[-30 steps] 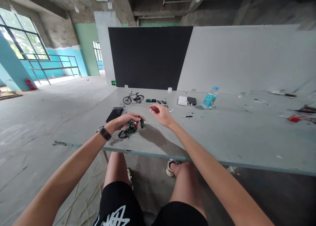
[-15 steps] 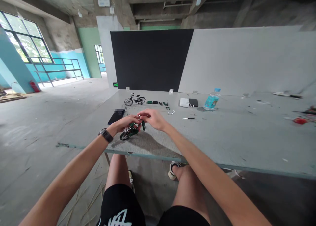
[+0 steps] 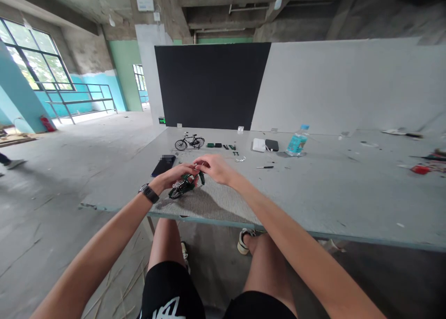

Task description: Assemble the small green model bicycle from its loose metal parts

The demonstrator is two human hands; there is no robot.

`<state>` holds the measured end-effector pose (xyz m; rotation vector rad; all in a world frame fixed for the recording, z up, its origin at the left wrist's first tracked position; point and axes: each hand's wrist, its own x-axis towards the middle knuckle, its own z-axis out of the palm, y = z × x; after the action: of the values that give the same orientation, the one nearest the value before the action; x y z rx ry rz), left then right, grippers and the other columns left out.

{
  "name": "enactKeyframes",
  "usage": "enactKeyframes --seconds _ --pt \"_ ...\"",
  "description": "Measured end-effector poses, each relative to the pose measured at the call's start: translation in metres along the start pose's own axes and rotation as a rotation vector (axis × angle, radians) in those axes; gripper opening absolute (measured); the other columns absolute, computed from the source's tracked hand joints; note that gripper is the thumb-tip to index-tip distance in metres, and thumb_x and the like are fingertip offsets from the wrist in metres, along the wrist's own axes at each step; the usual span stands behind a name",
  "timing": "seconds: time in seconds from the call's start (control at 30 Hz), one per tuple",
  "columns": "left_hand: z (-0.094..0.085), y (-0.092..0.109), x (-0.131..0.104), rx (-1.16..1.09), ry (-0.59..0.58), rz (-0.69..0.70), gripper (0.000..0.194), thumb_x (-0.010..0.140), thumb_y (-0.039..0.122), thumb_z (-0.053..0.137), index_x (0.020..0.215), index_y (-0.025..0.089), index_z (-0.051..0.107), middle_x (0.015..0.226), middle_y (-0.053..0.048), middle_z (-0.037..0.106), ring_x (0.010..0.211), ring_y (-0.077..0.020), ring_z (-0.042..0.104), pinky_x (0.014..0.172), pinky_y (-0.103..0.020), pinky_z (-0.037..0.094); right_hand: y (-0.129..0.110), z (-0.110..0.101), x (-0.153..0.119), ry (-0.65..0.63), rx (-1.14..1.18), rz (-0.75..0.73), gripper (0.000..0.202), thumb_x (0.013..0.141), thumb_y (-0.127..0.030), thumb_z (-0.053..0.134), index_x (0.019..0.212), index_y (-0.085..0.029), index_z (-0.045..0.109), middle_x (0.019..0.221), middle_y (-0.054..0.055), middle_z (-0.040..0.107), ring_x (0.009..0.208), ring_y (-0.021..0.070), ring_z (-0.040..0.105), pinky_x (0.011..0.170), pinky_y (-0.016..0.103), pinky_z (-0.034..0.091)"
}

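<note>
Because the left edge of the frame chops off most of another person, all you get there is a dark trouser leg [image 3: 4, 159] and a shoe [image 3: 16, 163]. Left of centre there's a phone [image 3: 163, 166] on the worktop [image 3: 331, 189], its top end pixelated. The left forearm comes up from the lower left with a watch [image 3: 149, 193] on the wrist. The left hand [image 3: 177, 174] is bent palm-down over the green model bike [image 3: 183, 185], fingers curled round its frame and hiding a good chunk of it; the bike sits near the front edge, just left of centre. Behind it, a black model bike [image 3: 190, 142] stands upright. The right hand [image 3: 214, 169] reaches in from the lower right, knuckles up, fingertips bunched at the green bike's upper front end. Can't tell if anything's pinched in there, tbh. Further right: small green and dark parts [image 3: 213, 145], a screwdriver [image 3: 265, 167], a bottle [image 3: 297, 141], then some blurry red thing [image 3: 420, 169] by the right edge.
</note>
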<state>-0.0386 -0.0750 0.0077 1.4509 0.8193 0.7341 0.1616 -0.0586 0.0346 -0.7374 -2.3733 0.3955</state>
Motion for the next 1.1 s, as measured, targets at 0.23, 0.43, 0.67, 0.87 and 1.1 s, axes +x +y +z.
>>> enactKeyframes --seconds 0.23,0.43,0.67,0.87,1.1 --pt "-0.001 -0.002 0.002 0.012 -0.009 0.001 0.016 0.079 0.024 0.066 0.091 0.014 0.065 0.083 -0.007 0.07 0.075 -0.0168 0.066 0.072 -0.028 0.048 -0.003 0.0 -0.004 0.022 0.02 0.036 0.017 0.096 -0.022 0.061 0.105 -0.017 0.075 0.093 0.006 0.076 0.08 0.0158 0.064 0.074 0.028 0.046" --pt "-0.001 -0.002 0.002 0.021 -0.016 0.011 0.018 0.078 0.026 0.065 0.092 0.014 0.065 0.081 -0.007 0.069 0.073 -0.0172 0.065 0.07 -0.028 0.046 -0.003 0.003 -0.007 0.036 0.047 0.019 0.02 0.096 -0.02 0.06 0.11 -0.018 0.074 0.097 0.006 0.076 0.082 0.0168 0.066 0.075 0.028 0.047" --pt "0.002 0.0 0.0 0.042 0.032 0.018 0.017 0.078 0.029 0.067 0.087 0.014 0.065 0.08 -0.007 0.068 0.076 -0.0172 0.065 0.07 -0.027 0.046 -0.005 0.004 -0.007 0.059 -0.017 0.031 0.017 0.095 -0.02 0.062 0.106 -0.019 0.075 0.091 0.006 0.074 0.079 0.0166 0.063 0.074 0.028 0.046" --pt "0.003 -0.001 -0.001 -0.018 0.022 -0.003 0.024 0.079 0.031 0.07 0.095 0.014 0.065 0.078 -0.007 0.069 0.072 -0.0154 0.064 0.068 -0.025 0.045 -0.004 0.0 -0.006 0.033 -0.082 0.033 0.019 0.094 -0.017 0.063 0.107 -0.018 0.076 0.098 0.008 0.07 0.083 0.0171 0.063 0.077 0.03 0.046" --pt "0.005 0.003 -0.007 -0.015 0.012 -0.046 0.062 0.084 0.035 0.07 0.141 0.021 0.047 0.082 -0.007 0.072 0.072 -0.0161 0.066 0.06 -0.023 0.042 0.011 0.012 -0.011 0.103 0.042 0.072 0.019 0.094 -0.02 0.064 0.109 -0.018 0.076 0.101 0.008 0.07 0.081 0.0158 0.063 0.081 0.031 0.048"
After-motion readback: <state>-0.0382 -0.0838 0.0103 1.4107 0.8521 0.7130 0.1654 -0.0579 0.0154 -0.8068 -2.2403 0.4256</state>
